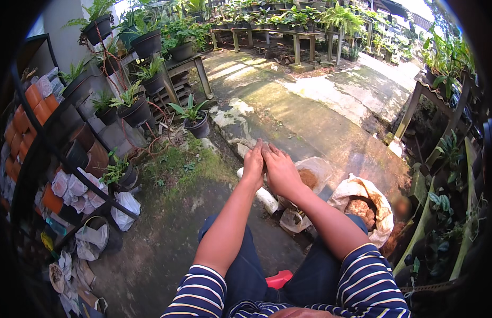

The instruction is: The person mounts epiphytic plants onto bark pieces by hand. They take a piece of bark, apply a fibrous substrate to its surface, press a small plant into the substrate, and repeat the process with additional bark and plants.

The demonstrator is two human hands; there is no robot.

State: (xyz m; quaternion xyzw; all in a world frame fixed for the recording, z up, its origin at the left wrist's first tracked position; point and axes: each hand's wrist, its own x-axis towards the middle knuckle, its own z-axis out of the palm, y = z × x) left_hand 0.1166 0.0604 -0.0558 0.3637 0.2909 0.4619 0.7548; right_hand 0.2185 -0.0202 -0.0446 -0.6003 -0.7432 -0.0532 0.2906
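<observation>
My left hand [254,162] and my right hand [280,171] are brought together in front of me, palms facing, fingers pointing away. Dark soil marks the fingers. The palms are hidden, so whether anything lies between them does not show. Just right of my right hand is a clear plastic bag [323,169] with brown, crumbly growing medium [308,177] inside. Under my wrists runs a white pipe [266,200]. Beyond my right forearm stands a pale sack [383,198], its rim rolled open around brown, lumpy material [360,212].
A potted plant [197,126] hangs or stands ahead left, near hanging ferns [135,111]. Stacked terracotta pots [33,115], a metal rail [71,167] and a black bucket [110,238] line the left. Timber plant benches [409,107] border the right. Something red [278,279] shows between my legs.
</observation>
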